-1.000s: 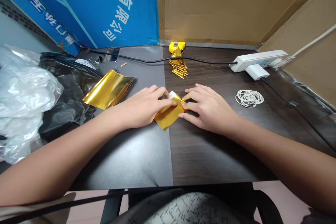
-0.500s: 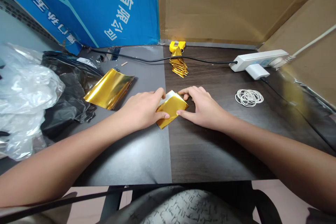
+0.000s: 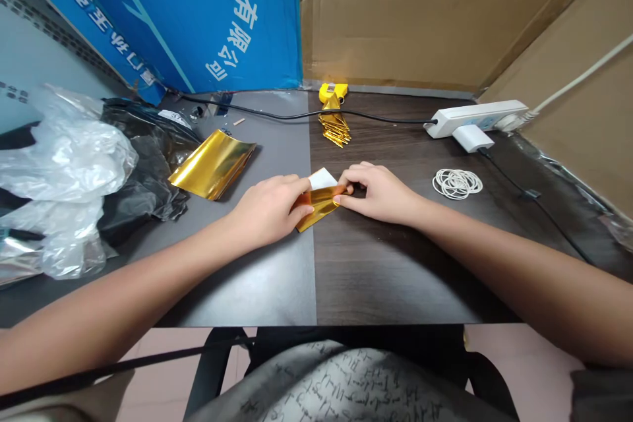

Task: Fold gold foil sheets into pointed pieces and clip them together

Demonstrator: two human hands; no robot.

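Observation:
A sheet of gold foil paper (image 3: 319, 206), partly folded, lies at the middle of the desk between my hands. Its white inner side shows at the far corner. My left hand (image 3: 277, 203) is closed on the left end, thumb on the gold face and fingers behind. With thumb and forefinger my right hand (image 3: 374, 190) pinches the right end. Beyond them rests a small stack of folded gold paper pieces (image 3: 335, 126), against a yellow object (image 3: 333, 91). To the left lies a pile of gold foil sheets (image 3: 212, 163), slightly curled.
Clear plastic bags (image 3: 74, 178) and a black plastic bag (image 3: 148, 158) crowd the left side. A white power strip (image 3: 479, 117) with a plugged-in adapter stands back right, near white rubber bands (image 3: 457, 184). A black cable (image 3: 277, 116) crosses the back, before cardboard walls (image 3: 395, 33).
My right hand has moved left and now grips the paper's right end. The gold paper is folded narrower, with more white showing. The view has shifted slightly.

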